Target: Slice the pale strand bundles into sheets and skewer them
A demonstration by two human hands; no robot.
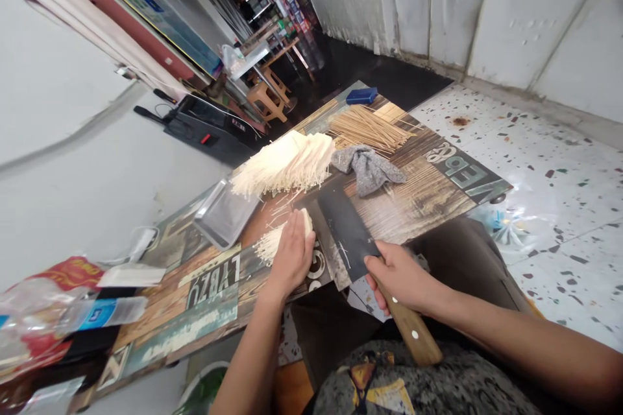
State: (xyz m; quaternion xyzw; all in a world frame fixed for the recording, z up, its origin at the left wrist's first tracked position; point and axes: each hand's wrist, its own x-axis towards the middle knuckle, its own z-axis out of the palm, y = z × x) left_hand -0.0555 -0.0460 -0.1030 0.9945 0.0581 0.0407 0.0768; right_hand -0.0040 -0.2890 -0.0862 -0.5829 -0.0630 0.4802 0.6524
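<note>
My right hand [396, 275] is wrapped around the wooden handle of a cleaver [345, 227], whose dark, wide blade lies over the table's near edge. A few pale strands stick to the blade. Just left of it, my left hand [292, 253] lies over a small bunch of enoki mushrooms [269, 243], fingers stretched out and pressing it to the table. The bunch's caps point left, and its cut end shows by my fingertips. Farther back rests a large heap of enoki mushrooms [287, 162]. My left palm hides part of the small bunch.
A metal tray [226, 214] sits left of the heap on the wood-patterned table [418, 198]. Behind the cleaver are a grey cloth [367, 168], many thin wooden skewers [372, 128] and a blue box [361, 96]. At left lie a plastic bottle [104, 313] and bags.
</note>
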